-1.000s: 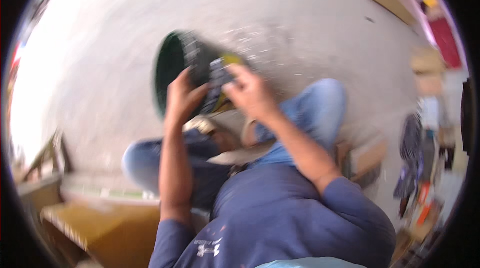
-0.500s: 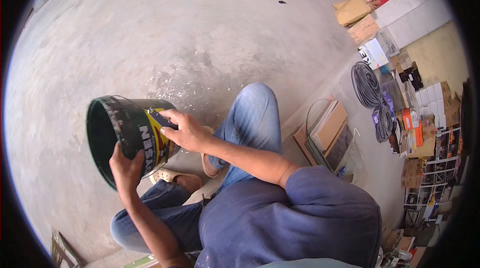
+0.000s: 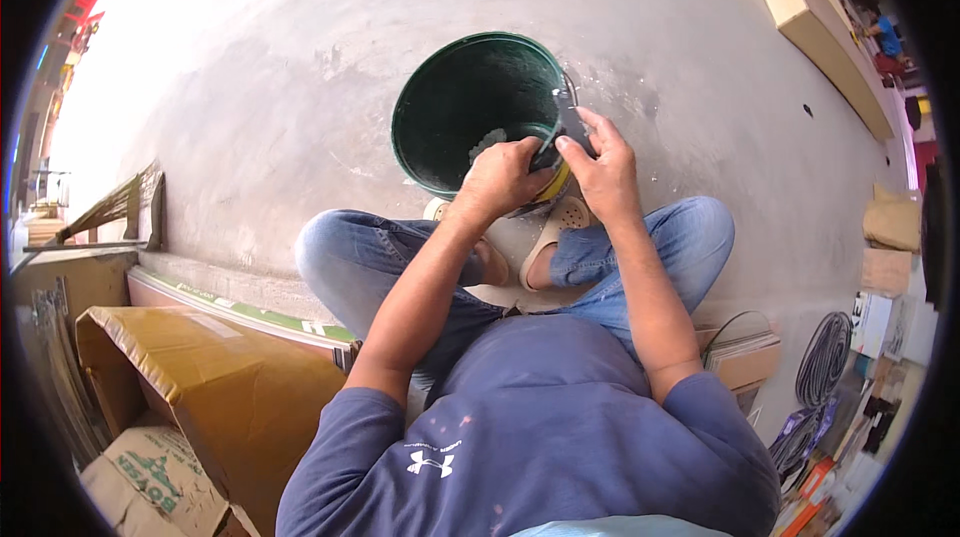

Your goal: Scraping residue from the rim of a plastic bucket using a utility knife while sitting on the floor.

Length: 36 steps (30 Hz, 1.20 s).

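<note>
A dark green bucket (image 3: pixel 425 127) with a yellow patch on its side is tilted over in front of my feet. Its open mouth shows a shiny inside with a pale patch near the bottom. My left hand (image 3: pixel 503 180) is closed over the near right part of the rim. In my right hand (image 3: pixel 608 175) is a slim black tool (image 3: pixel 570 117), pinched between thumb and fingers at the bucket's right edge. Its exact kind cannot be made out. A thin wire handle (image 3: pixel 573 87) hangs by that edge.
Small white flakes (image 3: pixel 650 102) lie on the concrete floor (image 3: pixel 270 67). An open cardboard box (image 3: pixel 250 387) stands near left, with a broom (image 3: pixel 120 202) beyond it. Flat boards (image 3: pixel 745 357) and coiled grey cable (image 3: pixel 825 357) are at right. A long carton (image 3: pixel 830 47) lies far right.
My view has swung left, so the bucket now shows in the middle rather than at left. Its mouth now faces more toward me, and my left hand sits on the near right rim.
</note>
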Motion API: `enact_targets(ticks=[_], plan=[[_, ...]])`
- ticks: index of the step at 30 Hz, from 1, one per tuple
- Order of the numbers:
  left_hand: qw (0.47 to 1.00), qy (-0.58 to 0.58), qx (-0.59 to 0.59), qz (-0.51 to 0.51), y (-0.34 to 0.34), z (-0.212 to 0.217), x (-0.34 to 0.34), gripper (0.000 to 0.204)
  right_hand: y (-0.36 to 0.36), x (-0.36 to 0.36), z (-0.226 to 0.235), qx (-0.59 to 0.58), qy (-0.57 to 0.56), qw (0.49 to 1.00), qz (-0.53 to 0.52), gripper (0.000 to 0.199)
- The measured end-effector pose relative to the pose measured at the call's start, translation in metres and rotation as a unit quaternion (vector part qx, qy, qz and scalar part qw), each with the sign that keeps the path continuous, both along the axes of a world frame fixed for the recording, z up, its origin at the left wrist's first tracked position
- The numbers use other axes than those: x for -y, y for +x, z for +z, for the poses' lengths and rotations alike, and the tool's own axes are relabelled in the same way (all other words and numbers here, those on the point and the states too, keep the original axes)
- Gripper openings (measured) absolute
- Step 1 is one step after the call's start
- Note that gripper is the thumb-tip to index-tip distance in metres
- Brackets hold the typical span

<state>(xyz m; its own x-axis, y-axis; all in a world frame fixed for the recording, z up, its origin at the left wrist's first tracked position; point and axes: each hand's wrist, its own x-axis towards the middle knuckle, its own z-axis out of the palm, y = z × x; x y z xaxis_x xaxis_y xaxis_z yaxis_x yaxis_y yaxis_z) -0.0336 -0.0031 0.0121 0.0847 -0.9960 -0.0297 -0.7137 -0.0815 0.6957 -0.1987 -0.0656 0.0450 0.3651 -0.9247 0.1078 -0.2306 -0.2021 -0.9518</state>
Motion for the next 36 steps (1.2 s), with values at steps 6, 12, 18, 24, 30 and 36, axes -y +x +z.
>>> enact_targets(ticks=[6,12,18,24,30,36], plan=[[0.998,-0.06,-0.021,0.024,-0.003,0.003,-0.009,0.03,-0.004,0.003,0.006,0.004,0.068,0.998,-0.006,0.045],[0.989,-0.085,-0.012,0.118,0.019,0.004,-0.016,0.032,0.007,0.021,-0.014,0.019,0.07,0.997,-0.01,0.046],[0.989,0.026,-0.012,0.148,0.057,0.009,-0.024,0.042,0.052,0.028,0.003,0.034,0.027,0.999,0.028,0.044],[0.992,0.0,0.019,0.124,0.072,0.016,-0.011,0.073,0.076,0.023,-0.01,-0.068,-0.071,0.988,0.122,0.048],[0.984,0.015,-0.068,0.162,0.07,0.018,0.02,0.075,0.07,0.017,0.001,-0.096,-0.102,0.984,0.109,0.046],[0.986,0.038,-0.075,0.147,0.061,0.028,0.045,0.063,0.061,0.018,0.001,-0.147,-0.114,0.978,0.091,0.044]])
